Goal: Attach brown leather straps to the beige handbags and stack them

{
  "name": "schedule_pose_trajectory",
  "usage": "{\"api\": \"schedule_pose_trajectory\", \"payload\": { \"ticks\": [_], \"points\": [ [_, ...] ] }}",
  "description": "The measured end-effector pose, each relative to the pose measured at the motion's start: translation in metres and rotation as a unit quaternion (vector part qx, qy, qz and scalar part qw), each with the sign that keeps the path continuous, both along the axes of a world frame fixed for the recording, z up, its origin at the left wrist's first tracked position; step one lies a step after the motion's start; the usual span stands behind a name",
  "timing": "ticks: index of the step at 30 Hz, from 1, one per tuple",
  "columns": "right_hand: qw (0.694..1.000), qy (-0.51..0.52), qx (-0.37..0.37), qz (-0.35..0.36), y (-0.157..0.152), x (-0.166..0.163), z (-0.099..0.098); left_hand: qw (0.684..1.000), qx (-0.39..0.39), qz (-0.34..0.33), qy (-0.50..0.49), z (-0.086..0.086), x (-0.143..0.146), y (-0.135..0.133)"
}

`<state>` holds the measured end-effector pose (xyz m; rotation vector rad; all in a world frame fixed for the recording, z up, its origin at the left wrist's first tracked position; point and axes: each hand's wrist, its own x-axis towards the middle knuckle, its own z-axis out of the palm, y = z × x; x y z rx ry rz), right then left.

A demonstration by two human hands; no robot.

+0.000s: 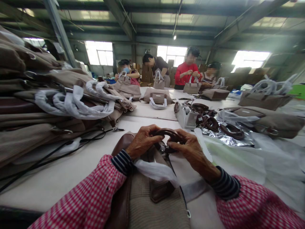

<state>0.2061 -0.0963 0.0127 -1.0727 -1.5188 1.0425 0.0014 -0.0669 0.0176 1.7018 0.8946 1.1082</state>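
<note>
A brown leather strap (168,132), bent into a loop, is held up between my two hands. My left hand (145,140) is closed on its left part, thumb and fingers pinching it. On the other side my right hand (188,147) grips the strap's right part, close to a small dark metal clasp. Under both hands lies a taupe ribbed-fabric handbag (152,206) with brown leather trim. White wrapping (157,173) covers one of the bag's handles, which ends in a brown leather tab (162,190).
Piled handbags (26,108) rise at the left, with black cords (59,156) trailing. At right are coiled brown straps (209,124) by a grey box (187,116), plastic sheets (243,156) and more bags (271,119). Several co-workers, one in a red top (186,74), stand across the table.
</note>
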Motion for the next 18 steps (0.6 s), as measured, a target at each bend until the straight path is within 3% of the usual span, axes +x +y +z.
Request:
{"api": "schedule_pose_trajectory", "payload": {
  "ticks": [7, 12, 15, 18],
  "points": [
    [0.998, 0.006, -0.054, 0.036, 0.000, 0.005, 0.006, 0.991, -0.120, -0.057, -0.032, -0.002, -0.005, 0.004],
    [0.994, 0.007, -0.079, 0.080, -0.003, 0.005, 0.012, 0.995, -0.065, -0.069, 0.041, -0.002, -0.005, 0.006],
    [0.996, -0.046, -0.045, 0.067, -0.006, 0.004, 0.014, 0.992, -0.028, -0.093, 0.082, 0.000, -0.004, 0.007],
    [0.989, -0.084, -0.015, 0.124, -0.007, 0.003, 0.015, 0.987, 0.005, -0.097, 0.125, 0.002, -0.002, 0.006]
  ]
}}
